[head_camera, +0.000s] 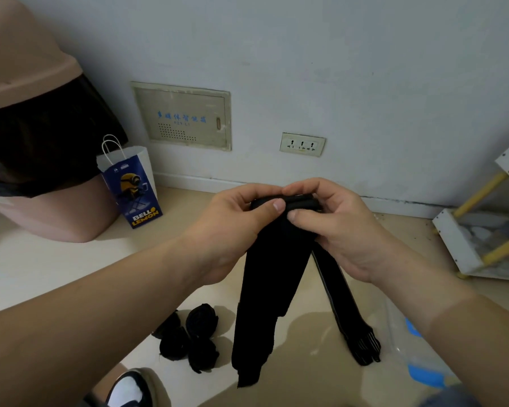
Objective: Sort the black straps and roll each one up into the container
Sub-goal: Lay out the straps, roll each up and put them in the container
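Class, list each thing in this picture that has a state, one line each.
held strap: top rolled, rest hanging.
left grip: pinches its rolled end.
right grip: pinches the same roll.
second strap: unrolled, trailing to floor.
rolled bundles: rolled, on floor.
paper bag: upright, open.
wall panel: shut.

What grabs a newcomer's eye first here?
Centre frame, the left hand and right hand pinch the rolled top of a long black fabric strap that hangs toward the floor. Below left, a cluster of rolled black fabric bundles lies on the floor; a blue-and-white paper bag with a yellow cartoon figure stands by the wall at left.
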Tool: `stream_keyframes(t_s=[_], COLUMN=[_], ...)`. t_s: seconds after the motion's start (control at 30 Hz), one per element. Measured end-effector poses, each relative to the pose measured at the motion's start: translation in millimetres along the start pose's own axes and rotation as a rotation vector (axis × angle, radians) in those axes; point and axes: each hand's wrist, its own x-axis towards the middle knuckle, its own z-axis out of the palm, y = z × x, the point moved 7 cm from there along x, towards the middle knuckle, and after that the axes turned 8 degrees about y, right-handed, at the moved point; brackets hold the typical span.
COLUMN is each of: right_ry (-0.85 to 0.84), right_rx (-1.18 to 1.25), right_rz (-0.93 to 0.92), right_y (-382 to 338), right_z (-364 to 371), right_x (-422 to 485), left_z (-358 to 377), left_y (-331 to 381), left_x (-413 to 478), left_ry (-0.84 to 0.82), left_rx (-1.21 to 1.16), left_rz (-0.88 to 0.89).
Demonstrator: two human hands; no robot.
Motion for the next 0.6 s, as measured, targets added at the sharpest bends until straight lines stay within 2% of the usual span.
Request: stream_keyframes(t_s=[0.07,0.13,0.27,0.43,0.6], right_ry=[-0.042,-0.011,0.044,0.029,0.020], right_rx=[0.049,0.010,-0.100,-0.101,-0.161], right_rz=[0.073,0.084,-0.010,-0.075,-0.102], right_y=[1,2,0,-3,-2], right_z=[-2,-6,-4,-4,-4], right_x=[-2,-2,-2,-2,-2], left_z=[-3,-5,-5,-3,-4], left_y=[1,2,2,1,-8], left_x=[0,1,0,1,3], left_ry=[0.006,0.011,-0.025,-0.026,-0.056], left_rx=[-0.016,-0.019,-0.050,-0.103,0.024], left_rz=[-0.017,-0.037,-0.097,-0.132,-0.104])
